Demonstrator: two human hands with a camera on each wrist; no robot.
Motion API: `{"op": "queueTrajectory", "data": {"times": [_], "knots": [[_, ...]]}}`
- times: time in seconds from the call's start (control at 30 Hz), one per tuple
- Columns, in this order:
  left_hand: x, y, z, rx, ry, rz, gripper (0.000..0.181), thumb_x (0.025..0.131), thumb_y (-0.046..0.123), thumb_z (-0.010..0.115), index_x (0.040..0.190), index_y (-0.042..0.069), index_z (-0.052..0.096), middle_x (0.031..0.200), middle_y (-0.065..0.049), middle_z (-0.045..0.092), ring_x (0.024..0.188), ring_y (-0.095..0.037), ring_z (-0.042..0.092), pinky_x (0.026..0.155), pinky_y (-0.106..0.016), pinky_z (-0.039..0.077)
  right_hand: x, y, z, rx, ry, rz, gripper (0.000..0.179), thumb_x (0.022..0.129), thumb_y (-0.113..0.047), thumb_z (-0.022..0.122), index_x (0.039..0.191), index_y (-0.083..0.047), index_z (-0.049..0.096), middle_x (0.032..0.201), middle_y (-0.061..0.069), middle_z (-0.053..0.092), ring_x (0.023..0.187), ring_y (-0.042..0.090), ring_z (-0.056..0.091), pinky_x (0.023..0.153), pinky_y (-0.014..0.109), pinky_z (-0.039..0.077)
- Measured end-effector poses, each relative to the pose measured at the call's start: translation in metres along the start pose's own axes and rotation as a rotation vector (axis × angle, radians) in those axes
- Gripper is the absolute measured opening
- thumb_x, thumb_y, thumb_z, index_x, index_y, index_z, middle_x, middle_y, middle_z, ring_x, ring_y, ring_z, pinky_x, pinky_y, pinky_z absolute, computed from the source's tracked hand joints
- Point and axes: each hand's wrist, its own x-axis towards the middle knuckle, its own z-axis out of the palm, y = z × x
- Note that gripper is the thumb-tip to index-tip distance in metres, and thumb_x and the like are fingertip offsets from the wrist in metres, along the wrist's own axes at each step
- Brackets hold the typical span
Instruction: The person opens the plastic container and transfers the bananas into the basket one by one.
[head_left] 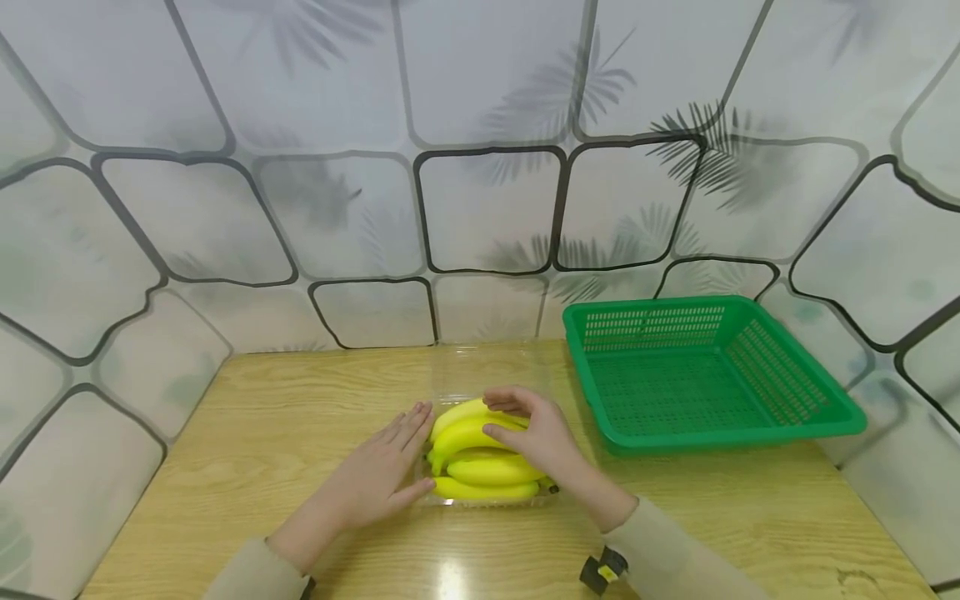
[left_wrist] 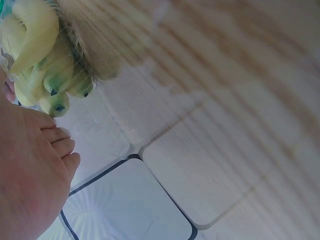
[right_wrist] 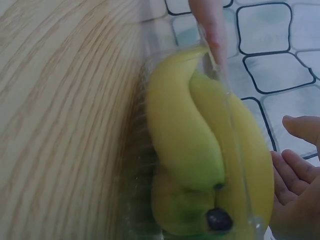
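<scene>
Several yellow bananas (head_left: 491, 468) lie heaped in a clear plastic box (head_left: 457, 502) whose transparent lid (head_left: 487, 367) is folded back toward the wall. My left hand (head_left: 378, 475) lies along the box's left side, fingers straight and fingertips right by the banana ends. Over the right part of the heap hovers my right hand (head_left: 543, 433), thumb and fingers spread apart and softly bent. The right wrist view shows that hand (right_wrist: 300, 195) beside the bananas (right_wrist: 185, 120), nothing between thumb and fingers. In the left wrist view, the left hand (left_wrist: 30, 170) is below the banana tips (left_wrist: 55, 95).
A green plastic basket (head_left: 600, 408) with slotted sides and no fruit in it stands to the right of the box. Wood-grain covering (head_left: 285, 417) spreads under everything. A patterned cloth or wall (head_left: 487, 208) encloses the back and sides.
</scene>
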Motion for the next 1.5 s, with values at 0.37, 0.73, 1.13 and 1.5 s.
{"op": "queueTrajectory", "data": {"times": [0.37, 0.73, 1.13, 1.5], "knots": [[0.001, 0.001, -0.001, 0.003, 0.006, 0.006, 0.087, 0.108, 0.057, 0.047, 0.166, -0.004, 0.024, 0.176, -0.02, 0.022, 0.163, -0.034, 0.026, 0.133, -0.048, 0.029, 0.001, 0.009, 0.0, -0.085, -0.005, -0.044, 0.044, 0.087, -0.005, 0.086, 0.129, -0.007, 0.073, 0.127, 0.007, 0.077, 0.118, 0.027, 0.072, 0.108, 0.046, 0.06], [0.002, 0.001, -0.001, -0.013, -0.011, -0.006, 0.087, 0.109, 0.057, 0.047, 0.167, -0.003, 0.023, 0.176, -0.02, 0.021, 0.164, -0.033, 0.024, 0.134, -0.047, 0.026, 0.002, 0.019, 0.001, -0.094, -0.034, -0.087, 0.044, 0.087, -0.006, 0.086, 0.129, -0.005, 0.072, 0.128, 0.01, 0.075, 0.118, 0.029, 0.072, 0.108, 0.043, 0.06], [0.002, 0.0, 0.001, 0.01, -0.005, -0.003, 0.087, 0.109, 0.058, 0.047, 0.167, -0.004, 0.024, 0.176, -0.02, 0.022, 0.164, -0.032, 0.025, 0.134, -0.045, 0.027, 0.002, 0.024, 0.003, -0.2, -0.066, -0.167, 0.041, 0.085, -0.005, 0.087, 0.124, -0.008, 0.074, 0.124, 0.007, 0.076, 0.115, 0.026, 0.073, 0.105, 0.043, 0.062], [0.001, 0.0, 0.001, 0.006, -0.001, -0.001, 0.087, 0.109, 0.057, 0.047, 0.166, -0.004, 0.024, 0.176, -0.021, 0.022, 0.164, -0.033, 0.025, 0.134, -0.047, 0.028, 0.002, 0.024, 0.006, -0.278, -0.057, -0.165, 0.042, 0.082, -0.003, 0.09, 0.121, -0.012, 0.077, 0.124, 0.004, 0.076, 0.118, 0.025, 0.071, 0.106, 0.047, 0.06]]}}
